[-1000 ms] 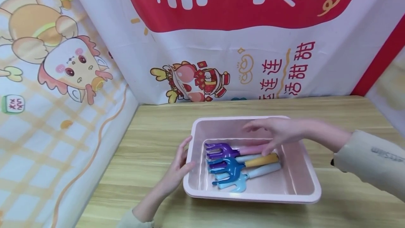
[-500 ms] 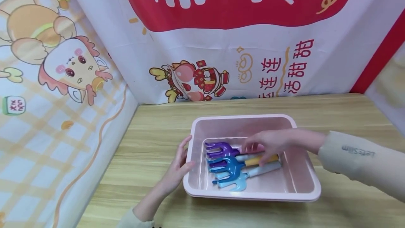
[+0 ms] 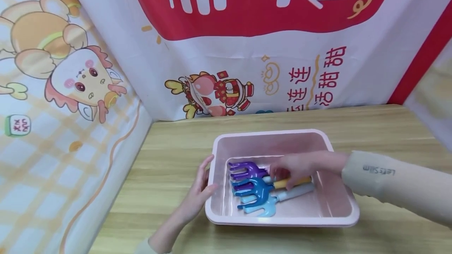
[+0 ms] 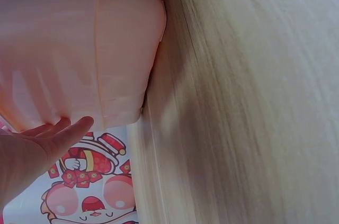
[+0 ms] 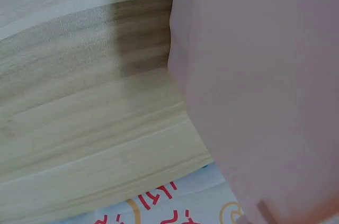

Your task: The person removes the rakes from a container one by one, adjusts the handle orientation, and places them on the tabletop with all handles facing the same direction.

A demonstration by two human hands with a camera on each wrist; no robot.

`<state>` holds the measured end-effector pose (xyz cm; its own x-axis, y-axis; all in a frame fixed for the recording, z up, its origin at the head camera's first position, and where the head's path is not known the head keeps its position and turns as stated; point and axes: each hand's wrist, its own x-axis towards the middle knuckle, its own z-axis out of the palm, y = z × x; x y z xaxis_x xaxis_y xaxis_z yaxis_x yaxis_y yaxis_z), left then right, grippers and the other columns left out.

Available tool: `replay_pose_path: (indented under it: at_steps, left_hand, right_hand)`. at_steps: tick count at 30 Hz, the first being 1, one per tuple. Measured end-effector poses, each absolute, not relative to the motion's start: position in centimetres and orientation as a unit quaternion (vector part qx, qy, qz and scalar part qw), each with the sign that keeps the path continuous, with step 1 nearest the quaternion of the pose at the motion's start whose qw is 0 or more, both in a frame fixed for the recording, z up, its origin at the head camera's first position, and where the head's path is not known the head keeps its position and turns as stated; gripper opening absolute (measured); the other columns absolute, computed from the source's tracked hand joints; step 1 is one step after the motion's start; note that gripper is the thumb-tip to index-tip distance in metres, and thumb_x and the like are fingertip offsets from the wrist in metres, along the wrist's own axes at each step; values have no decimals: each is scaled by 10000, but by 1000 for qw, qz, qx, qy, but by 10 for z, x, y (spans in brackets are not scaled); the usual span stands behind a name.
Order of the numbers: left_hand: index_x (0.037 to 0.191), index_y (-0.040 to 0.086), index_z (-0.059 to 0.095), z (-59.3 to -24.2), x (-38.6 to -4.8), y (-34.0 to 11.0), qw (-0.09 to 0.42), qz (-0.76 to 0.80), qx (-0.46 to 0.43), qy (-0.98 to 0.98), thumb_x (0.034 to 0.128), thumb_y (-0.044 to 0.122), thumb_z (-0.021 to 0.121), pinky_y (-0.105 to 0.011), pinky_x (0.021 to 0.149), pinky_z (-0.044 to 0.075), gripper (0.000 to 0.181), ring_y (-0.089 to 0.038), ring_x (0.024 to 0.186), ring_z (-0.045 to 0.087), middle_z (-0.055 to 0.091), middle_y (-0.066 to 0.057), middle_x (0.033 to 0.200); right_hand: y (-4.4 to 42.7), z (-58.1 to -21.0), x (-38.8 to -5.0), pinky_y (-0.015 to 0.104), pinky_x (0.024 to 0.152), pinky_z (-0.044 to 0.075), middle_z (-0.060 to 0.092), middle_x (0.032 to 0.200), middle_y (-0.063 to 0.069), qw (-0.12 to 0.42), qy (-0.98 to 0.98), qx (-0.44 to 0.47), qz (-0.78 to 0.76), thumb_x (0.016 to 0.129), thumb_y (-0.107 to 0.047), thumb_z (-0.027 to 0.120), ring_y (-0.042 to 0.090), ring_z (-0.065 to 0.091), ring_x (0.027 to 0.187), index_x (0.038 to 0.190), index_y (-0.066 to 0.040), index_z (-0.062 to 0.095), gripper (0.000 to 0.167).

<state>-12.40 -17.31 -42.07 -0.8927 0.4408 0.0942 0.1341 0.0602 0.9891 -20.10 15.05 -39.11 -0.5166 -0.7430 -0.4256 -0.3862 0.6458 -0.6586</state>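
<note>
A pale pink bin (image 3: 282, 221) on the table holds several small garden tools. Among them are a purple fork (image 3: 247, 171), a blue fork (image 3: 257, 192) with a yellow handle (image 3: 281, 184) and a light blue fork (image 3: 267, 208). My left hand (image 3: 195, 194) rests against the bin's left side, thumb at the rim; in the left wrist view the fingers of that hand (image 4: 37, 150) touch the outer wall. Inside the bin, my right hand (image 3: 296, 166) bends over the handles, thumb beside the yellow one; its grasp is hidden. The right wrist view shows mostly the bin's outer wall (image 5: 259, 75).
Wood-grain table (image 3: 169, 144) surrounds the bin. A printed cloth (image 3: 226, 58) with red and white areas hangs behind it, and another patterned cloth (image 3: 70, 160) covers the left side.
My right hand has come down and to the left, from above the bin's right half onto the handles. The left hand keeps its place on the bin, and the tools show no clear shift.
</note>
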Motion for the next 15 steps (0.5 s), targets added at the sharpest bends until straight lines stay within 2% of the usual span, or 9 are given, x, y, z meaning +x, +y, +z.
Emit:
replay_pose_path:
  at_steps: [3, 7, 15]
  left_hand:
    - [1545, 193, 100, -422, -122, -173, 115, 657, 203, 717, 958, 22, 477, -538, 960, 458, 719, -507, 1276, 360, 282, -324, 1474]
    - [1544, 188, 103, -423, -122, -172, 110, 656, 212, 716, 957, 20, 471, -571, 963, 443, 713, -522, 1266, 358, 289, -333, 1462]
    - [1544, 204, 109, -423, -122, -173, 109, 650, 209, 722, 963, 34, 475, -602, 963, 427, 708, -505, 1271, 368, 299, -323, 1461]
  right_hand:
    - [149, -397, -197, 262, 832, 513, 614, 935, -90, 348, 846, -334, -226, 817, -97, 779, 137, 575, 910, 1042, -239, 644, 298]
    - [150, -402, -193, 246, 804, 500, 600, 925, -114, 345, 860, -319, -197, 814, -110, 783, 120, 569, 883, 1039, -282, 662, 308]
    - [149, -402, -191, 267, 807, 503, 600, 909, -113, 360, 861, -306, -187, 806, -97, 786, 127, 571, 880, 1085, -285, 673, 355]
